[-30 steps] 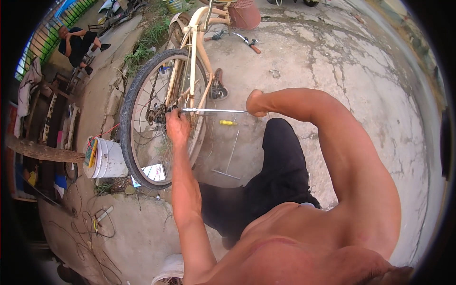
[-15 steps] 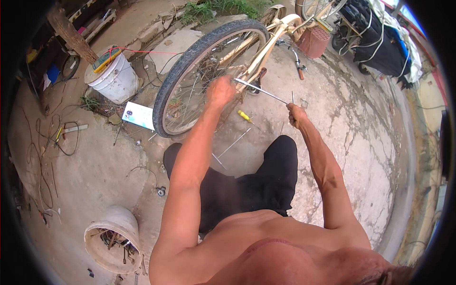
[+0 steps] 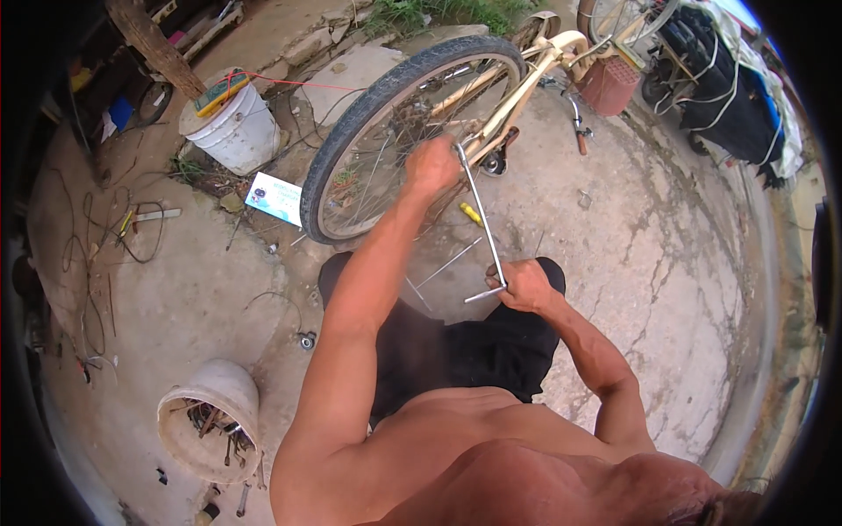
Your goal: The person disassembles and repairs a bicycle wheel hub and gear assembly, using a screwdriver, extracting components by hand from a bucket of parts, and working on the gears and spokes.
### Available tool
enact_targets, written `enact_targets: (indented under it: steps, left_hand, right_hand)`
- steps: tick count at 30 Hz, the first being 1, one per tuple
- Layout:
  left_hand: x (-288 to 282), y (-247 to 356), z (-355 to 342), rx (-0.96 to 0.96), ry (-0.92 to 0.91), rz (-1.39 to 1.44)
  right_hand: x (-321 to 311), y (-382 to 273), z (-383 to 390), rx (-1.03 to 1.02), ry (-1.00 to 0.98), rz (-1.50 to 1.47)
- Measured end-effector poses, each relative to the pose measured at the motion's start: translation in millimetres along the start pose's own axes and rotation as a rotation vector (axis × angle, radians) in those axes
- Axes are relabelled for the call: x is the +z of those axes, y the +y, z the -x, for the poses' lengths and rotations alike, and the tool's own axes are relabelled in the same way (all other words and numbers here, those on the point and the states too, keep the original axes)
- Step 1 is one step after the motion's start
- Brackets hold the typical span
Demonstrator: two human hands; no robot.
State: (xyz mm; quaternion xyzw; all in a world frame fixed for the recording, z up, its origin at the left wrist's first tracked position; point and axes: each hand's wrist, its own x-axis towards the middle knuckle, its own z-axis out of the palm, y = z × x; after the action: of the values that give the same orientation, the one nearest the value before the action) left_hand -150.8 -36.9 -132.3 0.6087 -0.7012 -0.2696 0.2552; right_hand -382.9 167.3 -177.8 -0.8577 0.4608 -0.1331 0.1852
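Observation:
My left hand (image 3: 431,169) is closed at the upper end of a long chrome T-handle wrench (image 3: 482,210), where it meets the cream bicycle frame (image 3: 510,96) beside the rear wheel's hub. The wheel's black tyre (image 3: 355,108) is to the left of that hand. My right hand (image 3: 526,285) grips the lower end of the wrench, by its crossbar, just above my right knee. On the concrete under the wheel lie a yellow-handled screwdriver (image 3: 470,213) and another long metal T-tool (image 3: 447,261). What exactly my left fingertips touch at the hub is hidden.
A white bucket (image 3: 230,131) stands at upper left, a printed white card (image 3: 272,197) beside it. A tipped bucket (image 3: 189,438) holds metal tools at lower left. A red basket (image 3: 610,86), detached handlebar grip (image 3: 581,140) and black tarp-covered cart (image 3: 710,96) are at upper right. Cables lie on the left.
My right hand has swung down toward my body, pulling the wrench's handle end with it; my left hand stays at the hub. The view has also turned, bringing the tipped bucket and cart into sight.

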Motion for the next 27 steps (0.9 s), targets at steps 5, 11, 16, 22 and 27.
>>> enact_targets:
  steps: [5,11,16,22,27]
  left_hand:
    - [-3,-3,0,-0.009,-0.015,0.003]
    - [-4,-4,-2,-0.016,-0.027,-0.014]
    - [-1,3,-3,0.008,-0.042,0.008]
    - [1,1,-3,-0.042,-0.078,0.028]
    - [1,-16,-6,0.001,-0.055,0.051]
  right_hand:
    - [30,6,7,0.198,-0.43,0.44]
    - [91,14,0,0.249,-0.536,0.307]
    - [168,11,-14,0.222,-0.605,0.069]
    - [208,28,-29,0.219,-0.706,-0.174]
    - [192,48,-38,0.199,-0.411,-0.022]
